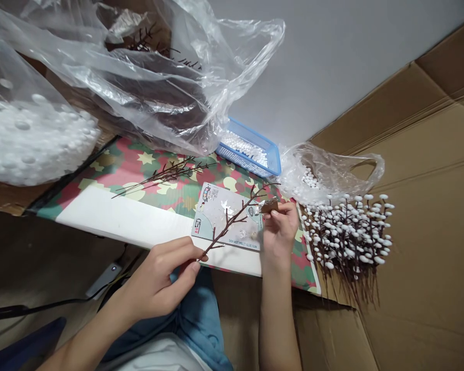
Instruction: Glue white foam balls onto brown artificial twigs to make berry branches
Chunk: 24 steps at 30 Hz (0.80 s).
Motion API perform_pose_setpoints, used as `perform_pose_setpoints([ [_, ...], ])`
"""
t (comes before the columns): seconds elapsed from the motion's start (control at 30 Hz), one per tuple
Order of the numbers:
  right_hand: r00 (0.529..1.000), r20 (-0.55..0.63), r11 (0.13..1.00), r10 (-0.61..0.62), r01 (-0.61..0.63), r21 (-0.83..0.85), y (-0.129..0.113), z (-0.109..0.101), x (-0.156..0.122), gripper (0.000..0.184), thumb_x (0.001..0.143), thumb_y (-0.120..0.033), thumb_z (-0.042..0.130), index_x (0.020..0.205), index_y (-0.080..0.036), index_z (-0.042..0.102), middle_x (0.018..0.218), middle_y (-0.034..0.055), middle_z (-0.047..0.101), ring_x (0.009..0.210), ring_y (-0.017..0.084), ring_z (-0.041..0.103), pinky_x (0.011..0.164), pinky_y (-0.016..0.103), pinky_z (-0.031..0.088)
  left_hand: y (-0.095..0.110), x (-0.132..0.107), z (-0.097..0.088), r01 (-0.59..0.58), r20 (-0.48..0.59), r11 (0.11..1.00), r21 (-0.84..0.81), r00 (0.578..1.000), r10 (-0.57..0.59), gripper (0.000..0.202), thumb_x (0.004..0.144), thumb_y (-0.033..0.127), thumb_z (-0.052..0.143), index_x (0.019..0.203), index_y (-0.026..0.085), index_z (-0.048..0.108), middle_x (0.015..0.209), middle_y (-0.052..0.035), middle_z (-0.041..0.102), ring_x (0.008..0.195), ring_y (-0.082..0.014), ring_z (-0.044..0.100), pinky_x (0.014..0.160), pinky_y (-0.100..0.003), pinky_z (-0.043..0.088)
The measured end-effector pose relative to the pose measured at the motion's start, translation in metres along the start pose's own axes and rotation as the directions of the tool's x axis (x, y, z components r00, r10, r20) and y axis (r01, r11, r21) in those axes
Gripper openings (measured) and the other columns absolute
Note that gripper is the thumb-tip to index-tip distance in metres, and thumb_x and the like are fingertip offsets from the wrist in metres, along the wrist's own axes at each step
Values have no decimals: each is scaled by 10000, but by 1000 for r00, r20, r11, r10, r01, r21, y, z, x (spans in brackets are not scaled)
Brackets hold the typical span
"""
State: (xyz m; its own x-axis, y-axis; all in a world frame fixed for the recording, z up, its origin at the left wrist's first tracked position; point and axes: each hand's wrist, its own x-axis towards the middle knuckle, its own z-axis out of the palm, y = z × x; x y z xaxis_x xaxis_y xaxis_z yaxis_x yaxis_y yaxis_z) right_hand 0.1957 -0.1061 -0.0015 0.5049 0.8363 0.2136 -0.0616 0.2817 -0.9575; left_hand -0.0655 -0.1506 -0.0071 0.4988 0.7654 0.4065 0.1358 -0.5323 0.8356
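My left hand [160, 281] pinches the stem end of a bare brown branch [235, 219] that reaches up and right over a hot-melt glue card [216, 206]. My right hand [280, 226] is closed on a small dark tool or nozzle [269, 206] held against the branch's twigs. Both hands hover above a camouflage-patterned board [139, 165] with a white strip [119, 219] along its near edge. A second bare branch [166, 172] lies on the board to the left.
A pile of branches tipped with white balls [348, 232] lies on cardboard [421, 206] at right. A blue basket [251, 149] and a small plastic bag [325, 170] hold white balls. Large clear bags [139, 72] of balls and branches fill the upper left. A black cable [42, 307] runs lower left.
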Motion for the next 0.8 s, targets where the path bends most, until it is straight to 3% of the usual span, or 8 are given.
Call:
perform_pose_setpoints([
  [0.23, 993, -33, 992, 109, -106, 71, 2, 6, -4, 208, 564, -212, 661, 679, -217, 487, 610, -67, 484, 508, 66, 463, 467, 187, 377, -1, -1, 0, 16, -6, 1000, -7, 1000, -16, 166, 890, 78, 458, 892, 157, 604, 726, -18, 597, 633, -117, 537, 586, -221, 416],
  [0.8, 986, -67, 983, 151, -143, 111, 3, 9, -6, 200, 546, -191, 674, 653, -203, 506, 588, -77, 500, 492, 46, 473, 473, 155, 373, -2, -2, 2, 23, 18, 999, -22, 1000, -22, 163, 902, 74, 447, 906, 150, 592, 737, -14, 576, 649, -111, 518, 600, -218, 398],
])
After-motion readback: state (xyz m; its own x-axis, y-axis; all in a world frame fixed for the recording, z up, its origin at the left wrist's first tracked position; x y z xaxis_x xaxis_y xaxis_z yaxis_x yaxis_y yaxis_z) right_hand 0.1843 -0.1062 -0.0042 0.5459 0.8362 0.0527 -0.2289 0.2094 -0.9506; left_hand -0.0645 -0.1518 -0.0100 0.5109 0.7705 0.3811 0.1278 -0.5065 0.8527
